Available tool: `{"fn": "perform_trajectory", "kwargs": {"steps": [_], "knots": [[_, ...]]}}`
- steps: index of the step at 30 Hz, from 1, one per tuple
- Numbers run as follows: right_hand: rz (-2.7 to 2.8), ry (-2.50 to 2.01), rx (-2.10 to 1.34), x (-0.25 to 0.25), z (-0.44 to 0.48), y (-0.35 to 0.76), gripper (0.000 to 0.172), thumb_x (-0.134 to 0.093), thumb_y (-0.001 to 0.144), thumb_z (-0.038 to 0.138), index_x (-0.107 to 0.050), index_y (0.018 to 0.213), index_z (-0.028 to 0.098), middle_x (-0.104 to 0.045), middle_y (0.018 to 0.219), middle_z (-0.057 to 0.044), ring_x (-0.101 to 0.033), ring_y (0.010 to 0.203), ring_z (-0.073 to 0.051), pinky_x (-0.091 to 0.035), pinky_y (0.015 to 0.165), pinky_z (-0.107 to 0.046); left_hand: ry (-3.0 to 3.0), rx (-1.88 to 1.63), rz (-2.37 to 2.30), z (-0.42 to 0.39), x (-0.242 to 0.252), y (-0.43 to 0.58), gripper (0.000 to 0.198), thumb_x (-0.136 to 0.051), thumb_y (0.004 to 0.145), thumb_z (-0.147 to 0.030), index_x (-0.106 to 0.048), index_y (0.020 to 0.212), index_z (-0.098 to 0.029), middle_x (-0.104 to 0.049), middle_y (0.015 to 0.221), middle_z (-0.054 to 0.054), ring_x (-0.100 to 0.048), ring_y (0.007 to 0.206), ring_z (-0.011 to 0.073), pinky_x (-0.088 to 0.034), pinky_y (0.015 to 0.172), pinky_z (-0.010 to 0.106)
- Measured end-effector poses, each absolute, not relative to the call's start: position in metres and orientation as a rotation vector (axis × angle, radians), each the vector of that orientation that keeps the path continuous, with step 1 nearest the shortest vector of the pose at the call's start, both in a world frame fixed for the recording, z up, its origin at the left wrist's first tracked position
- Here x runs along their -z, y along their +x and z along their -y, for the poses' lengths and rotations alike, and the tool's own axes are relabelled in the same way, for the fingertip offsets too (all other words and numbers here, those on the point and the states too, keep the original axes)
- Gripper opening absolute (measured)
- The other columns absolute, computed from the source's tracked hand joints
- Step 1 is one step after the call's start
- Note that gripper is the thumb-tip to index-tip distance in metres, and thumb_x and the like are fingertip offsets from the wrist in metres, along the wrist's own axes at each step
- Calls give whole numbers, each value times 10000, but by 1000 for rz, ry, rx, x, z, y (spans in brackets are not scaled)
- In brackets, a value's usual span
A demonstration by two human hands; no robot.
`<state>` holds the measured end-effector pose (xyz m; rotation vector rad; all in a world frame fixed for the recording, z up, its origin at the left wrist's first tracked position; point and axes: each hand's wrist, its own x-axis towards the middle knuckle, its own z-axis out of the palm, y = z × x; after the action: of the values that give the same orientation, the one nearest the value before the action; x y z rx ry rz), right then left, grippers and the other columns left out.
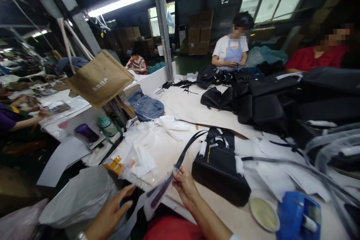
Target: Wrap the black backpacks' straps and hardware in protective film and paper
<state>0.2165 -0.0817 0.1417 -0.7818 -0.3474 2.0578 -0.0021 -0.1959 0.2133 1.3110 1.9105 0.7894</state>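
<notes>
My right hand (184, 185) is closed in a pinch on a dark bag strap (188, 149) partly wrapped in thin white paper. The strap runs up and right to a black handbag (221, 165) lying on the worktable just right of that hand. My left hand (112, 210) is lower left, fingers stretched apart, touching the loose lower end of the white wrapping paper (143, 204) that hangs from the strap. Beneath it lies a grey plastic bag (81, 195).
Crumpled white paper (146, 138) covers the table (191, 108). A stack of black bags (261, 101) sits at the right. A blue tape dispenser (298, 215) and a small dish (263, 213) are near right. A tan tote (99, 78) hangs left. Co-workers sit around.
</notes>
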Motion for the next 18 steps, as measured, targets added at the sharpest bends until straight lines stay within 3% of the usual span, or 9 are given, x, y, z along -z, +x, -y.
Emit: {"fn": "perform_trajectory", "kwargs": {"steps": [3, 9, 14, 18], "knots": [[418, -820, -1995, -139, 78, 218, 391, -771, 604, 209, -567, 938, 186, -610, 779, 21, -546, 641, -80, -409, 613, -192, 1216, -927, -1563, 145, -200, 41, 421, -600, 761, -419, -572, 1113, -192, -642, 1137, 117, -599, 1050, 234, -462, 933, 372], [541, -821, -1862, -144, 67, 224, 353, -771, 601, 222, -585, 895, 158, -615, 729, 0, -533, 618, -111, -402, 601, -226, 1123, -932, -1385, 87, -174, 97, 228, -566, 780, -392, -564, 813, -166, -679, 692, 35, -627, 643, 160, -476, 618, 261], [437, -868, -1950, -150, 42, 230, 391, -723, 697, 371, -575, 998, 170, -663, 880, -58, -599, 784, -168, -441, 732, -297, 1030, -884, -1304, 73, -167, 78, 230, -558, 788, -399, -507, 739, -180, -662, 654, 16, -608, 595, 149, -465, 581, 249], [357, -957, -1918, -145, 18, 225, 389, -721, 697, 415, -565, 944, 159, -681, 851, -79, -617, 799, -178, -442, 763, -317, 1028, -812, -1330, 67, -168, 60, 247, -543, 796, -421, -506, 732, -185, -665, 659, 17, -607, 602, 153, -461, 586, 246]]}}
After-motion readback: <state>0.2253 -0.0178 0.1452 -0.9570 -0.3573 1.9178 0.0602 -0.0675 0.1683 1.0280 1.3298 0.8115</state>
